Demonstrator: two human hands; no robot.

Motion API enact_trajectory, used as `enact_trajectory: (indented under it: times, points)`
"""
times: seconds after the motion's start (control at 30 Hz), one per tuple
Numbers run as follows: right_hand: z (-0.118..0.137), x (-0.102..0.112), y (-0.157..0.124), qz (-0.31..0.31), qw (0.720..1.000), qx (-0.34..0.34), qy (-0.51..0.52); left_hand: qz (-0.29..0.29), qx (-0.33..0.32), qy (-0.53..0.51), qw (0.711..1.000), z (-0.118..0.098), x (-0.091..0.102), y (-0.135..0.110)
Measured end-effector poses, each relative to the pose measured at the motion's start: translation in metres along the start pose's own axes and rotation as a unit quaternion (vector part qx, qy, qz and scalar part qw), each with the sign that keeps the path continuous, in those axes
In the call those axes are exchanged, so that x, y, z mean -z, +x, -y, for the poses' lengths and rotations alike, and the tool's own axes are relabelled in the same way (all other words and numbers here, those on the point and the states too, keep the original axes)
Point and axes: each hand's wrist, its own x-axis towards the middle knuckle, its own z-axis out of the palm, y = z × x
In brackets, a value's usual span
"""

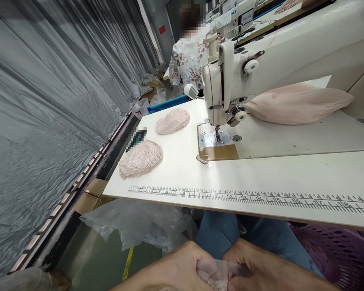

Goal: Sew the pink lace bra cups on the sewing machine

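Observation:
Both my hands are low in my lap, below the table's front edge. My left hand point(182, 266) and my right hand point(255, 264) meet and pinch a small piece of pink lace fabric point(216, 275) between their fingers. On the white sewing table point(261, 173) lie two stacks of pink lace pieces, a near lace stack point(141, 158) and a far lace stack point(172, 120). The white sewing machine point(227, 81) stands at the table's middle, its needle point(217, 131) over the metal plate.
A bundle of pink cloth point(297, 103) rests under the machine's arm. A printed ruler point(251, 197) runs along the table's front edge. A purple basket point(339, 252) sits at my right, clear plastic bags point(139, 222) at my left. Grey sheeting point(48, 101) covers the left wall. Another person point(189, 52) sits ahead.

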Motion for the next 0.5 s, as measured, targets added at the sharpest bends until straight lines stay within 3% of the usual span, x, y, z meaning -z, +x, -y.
enact_trajectory:
  times: [0.07, 0.2, 0.27, 0.5]
  points:
    - [0.003, -0.001, -0.004, -0.007, 1.000, 0.014, -0.009, 0.009, -0.044, 0.001, 0.999, 0.005, -0.003, 0.003]
    - [0.006, -0.002, -0.014, -0.033, 0.999, 0.036, -0.015, 0.015, -0.205, 0.092, 0.974, 0.014, -0.006, 0.011]
    - [0.005, -0.001, -0.017, -0.028, 0.999, 0.031, 0.001, 0.012, -0.237, 0.109, 0.965, 0.014, -0.006, 0.011]
    - [-0.007, 0.008, -0.021, 0.026, 0.999, -0.002, 0.043, 0.012, -0.086, 0.049, 0.995, 0.006, 0.001, -0.005]
